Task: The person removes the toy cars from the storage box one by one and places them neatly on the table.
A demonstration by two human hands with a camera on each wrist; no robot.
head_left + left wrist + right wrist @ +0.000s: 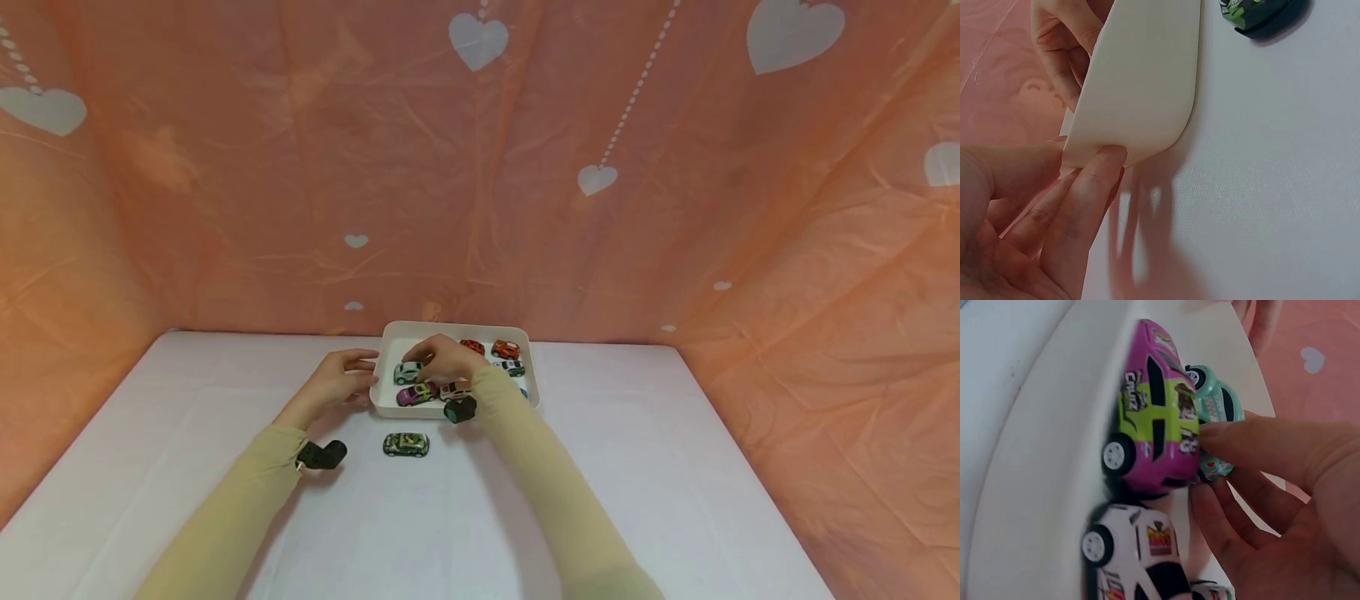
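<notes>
A white tray (pixel 408 412) full of small toy cars stands at the back of the table. At its left end my left hand (pixel 337 380) pinches the rim; in the left wrist view the thumb lies at the top edge and a finger against the outer wall (pixel 1141 81). Reaching over the tray, my right hand (pixel 448 358) holds a mint-green toy car (pixel 407 372) between thumb and fingers, at the tray's left side. Right beside that car are a purple and lime toy car (pixel 1154 412) and a white one (pixel 1141 550).
A green camouflage toy car (pixel 406 444) sits on the white table (pixel 637 467) in front of the tray. In the tray's right part are an orange-red car (pixel 506 349), a red one (pixel 472 345) and others. An orange curtain (pixel 420 167) with hearts hangs behind.
</notes>
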